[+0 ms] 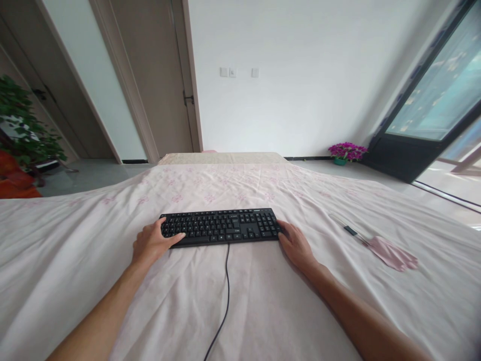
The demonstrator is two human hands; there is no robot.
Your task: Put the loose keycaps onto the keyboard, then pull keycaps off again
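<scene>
A black computer keyboard [221, 226] lies on the pale pink flowered cloth [180, 311]. Its black cable [227, 281] leaves the edge nearest me and runs down out of view. My left hand [152, 241] grips the left end, thumb across the lower keys and fingers around the side. At the other end, my right hand [296, 243] holds the right side by the number pad, its thumb at the near corner. Part of the fingers of both hands is hidden behind the keyboard's ends.
To the right on the cloth lie a pink glove [393, 252] and a thin tool with a black grip [350, 230]. Beyond the cloth stand a potted plant with magenta flowers [347, 152], a brown door [150, 75] and a leafy green plant [24, 125].
</scene>
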